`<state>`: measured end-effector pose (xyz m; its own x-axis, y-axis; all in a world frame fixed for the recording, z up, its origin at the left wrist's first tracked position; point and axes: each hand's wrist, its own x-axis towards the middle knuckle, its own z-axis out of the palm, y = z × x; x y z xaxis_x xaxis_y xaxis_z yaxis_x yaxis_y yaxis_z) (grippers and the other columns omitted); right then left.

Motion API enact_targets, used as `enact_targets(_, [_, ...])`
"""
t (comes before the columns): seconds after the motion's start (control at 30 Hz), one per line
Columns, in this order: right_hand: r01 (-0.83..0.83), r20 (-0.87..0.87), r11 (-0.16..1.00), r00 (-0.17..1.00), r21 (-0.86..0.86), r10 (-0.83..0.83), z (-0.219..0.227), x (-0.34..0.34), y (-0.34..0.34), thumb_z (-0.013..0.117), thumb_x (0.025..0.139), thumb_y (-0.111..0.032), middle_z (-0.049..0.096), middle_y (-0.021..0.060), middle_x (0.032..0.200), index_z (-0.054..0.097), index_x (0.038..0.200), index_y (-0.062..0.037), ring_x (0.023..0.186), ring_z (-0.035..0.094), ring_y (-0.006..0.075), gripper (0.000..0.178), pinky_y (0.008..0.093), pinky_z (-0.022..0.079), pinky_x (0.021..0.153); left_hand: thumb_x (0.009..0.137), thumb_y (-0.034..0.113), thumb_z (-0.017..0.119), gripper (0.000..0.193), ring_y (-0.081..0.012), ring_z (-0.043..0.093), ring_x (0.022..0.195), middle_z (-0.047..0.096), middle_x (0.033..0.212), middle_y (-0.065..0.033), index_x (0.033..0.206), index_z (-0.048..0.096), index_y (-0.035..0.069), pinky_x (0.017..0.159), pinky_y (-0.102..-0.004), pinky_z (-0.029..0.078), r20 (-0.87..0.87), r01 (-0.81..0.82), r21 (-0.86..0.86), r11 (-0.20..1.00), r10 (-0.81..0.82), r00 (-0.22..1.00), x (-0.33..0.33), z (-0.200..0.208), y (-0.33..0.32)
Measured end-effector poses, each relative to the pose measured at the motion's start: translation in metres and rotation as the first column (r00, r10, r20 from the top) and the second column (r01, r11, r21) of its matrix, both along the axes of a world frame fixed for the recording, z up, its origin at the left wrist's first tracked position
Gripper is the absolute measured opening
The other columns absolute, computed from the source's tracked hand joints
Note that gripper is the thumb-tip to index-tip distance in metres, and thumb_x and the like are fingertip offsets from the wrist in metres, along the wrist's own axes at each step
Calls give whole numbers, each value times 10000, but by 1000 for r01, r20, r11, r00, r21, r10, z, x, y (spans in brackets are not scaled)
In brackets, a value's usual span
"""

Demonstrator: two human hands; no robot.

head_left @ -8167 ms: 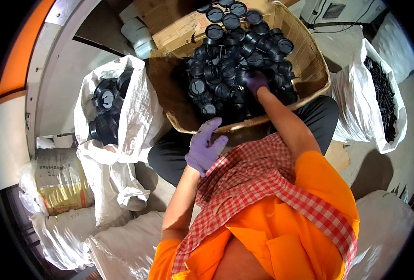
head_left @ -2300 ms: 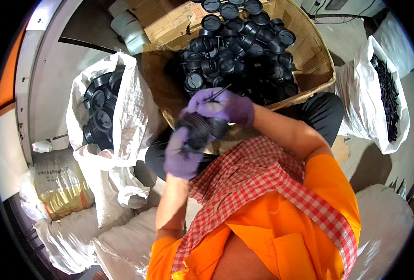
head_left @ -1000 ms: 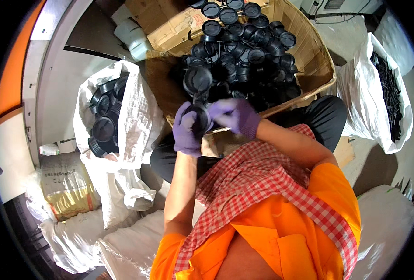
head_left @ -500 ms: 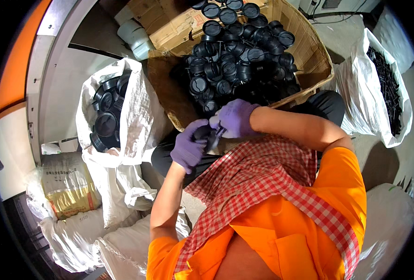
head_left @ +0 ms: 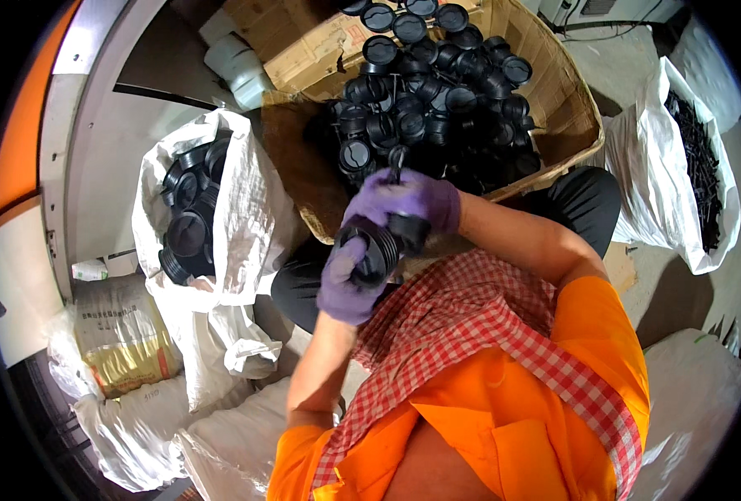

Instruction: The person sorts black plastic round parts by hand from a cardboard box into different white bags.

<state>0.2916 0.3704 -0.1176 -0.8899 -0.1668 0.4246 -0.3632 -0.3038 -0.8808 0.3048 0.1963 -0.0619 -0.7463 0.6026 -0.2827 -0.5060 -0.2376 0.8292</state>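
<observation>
In a purple glove, my left hand [head_left: 347, 288] is closed on a round black plastic cap with a ribbed side [head_left: 375, 250], its thumb inside the rim. My right hand [head_left: 416, 199], also gloved in purple, grips a black plastic piece [head_left: 409, 230] right beside that cap; a dark loop-shaped end sticks up above the fingers. Whether the two pieces are joined is hidden. Both hands are over my lap, at the near edge of a cardboard box [head_left: 566, 100] heaped with similar round black caps [head_left: 412, 121].
To the left stands an open white woven sack [head_left: 253, 200] holding larger black ribbed caps [head_left: 188, 234]. Another white sack [head_left: 637, 179] at the right holds thin black strips [head_left: 694, 167]. Full white bags [head_left: 157, 426] lie at lower left, beside a yellowish printed bag [head_left: 128, 334].
My left hand has moved right and slightly down, and the ribbed cap in it now shows clearly. My right hand has turned over its piece, whose loop end now points up.
</observation>
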Motion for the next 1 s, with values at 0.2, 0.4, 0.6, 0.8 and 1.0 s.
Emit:
enact_targets(0.2, [657,-335,525,741,541,-582,-25,-31,17,591,719,-49,613,94,812,642,847,-84,760,607,276,142,349,496,705,633,-73,603,406,-235,548,836,561,984,-112,1026,614,27,781,-303,439,-828,-417,-511,752,-299,475,-11,-18,6])
enact_targets(0.4, [238,-79,57,525,969,-848,-113,-79,131,571,777,-191,582,129,1049,618,985,-120,964,578,307,225,430,488,800,736,-7,533,238,-178,582,741,626,895,-114,965,595,-35,604,-260,480,-977,-736,-96,670,77,197,-65,69,-25])
enact_targets(0.6, [-207,195,104,495,973,-847,-132,-128,183,686,715,-92,553,144,1185,547,1150,-86,1098,535,325,457,441,496,844,824,36,546,396,-216,500,1103,539,1199,-121,1215,500,-6,953,-332,380,-895,-830,-440,342,-248,371,-171,72,-190])
enact_targets(0.8, [-191,272,206,446,960,-853,-202,-146,196,506,864,-217,476,163,1281,473,1256,-107,1167,473,343,409,450,433,917,846,170,603,496,-315,261,1319,286,1420,-179,1302,444,58,1018,-389,300,-808,-932,-357,65,-522,273,-136,83,-139])
enact_targets(1.0, [-275,261,111,605,955,-752,-196,-115,180,477,875,-212,371,138,1384,354,1359,-136,1251,389,314,506,419,327,1037,871,32,482,336,-292,432,1192,447,1279,-215,1187,486,-81,996,-380,357,-948,-900,-42,434,-301,-102,-84,79,-82])
